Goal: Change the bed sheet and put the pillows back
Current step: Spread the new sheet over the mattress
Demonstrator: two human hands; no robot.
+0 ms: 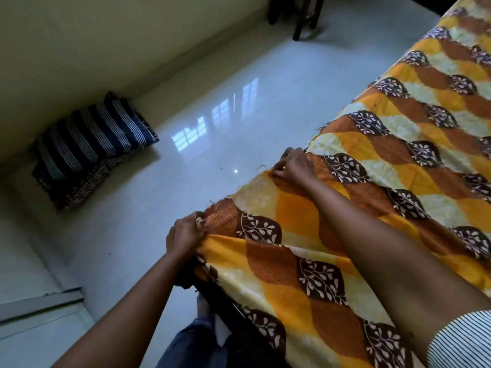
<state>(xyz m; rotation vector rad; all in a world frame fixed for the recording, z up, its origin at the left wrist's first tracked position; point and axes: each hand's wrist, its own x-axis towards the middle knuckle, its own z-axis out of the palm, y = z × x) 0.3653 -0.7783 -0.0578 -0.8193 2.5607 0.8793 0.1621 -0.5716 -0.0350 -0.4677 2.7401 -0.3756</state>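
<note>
Plainly the job is in its middle stretch. A patterned bed sheet (305, 216), yellow, orange and brown with white leaf motifs, lies spread along the bed, and its frayed near edge is lifted off the side of the mattress by both hands. The left hand (186, 235) has its fingers curled round a bunched fold of that edge at the near corner. The right hand (292, 166), further along the same edge, pinches the hem between thumb and fingertips. Between the two hands the cloth hangs in a loose span rather than lying tucked.

The pillows (95, 134), in dark blue striped covers, are stacked on the glossy tiled floor (225, 102) against the wall, well apart from the bed, so putting them back is not yet done. This is perhaps the fresh sheet being squared up rather than the old one coming off, but the view does not settle it, and no second sheet is in sight.

The mattress and bed frame under the sheet are hidden, as is the far side of the bed. The head end is cut off at the right. Only the dark legs of a piece of furniture (300, 19) show at the top edge.
</note>
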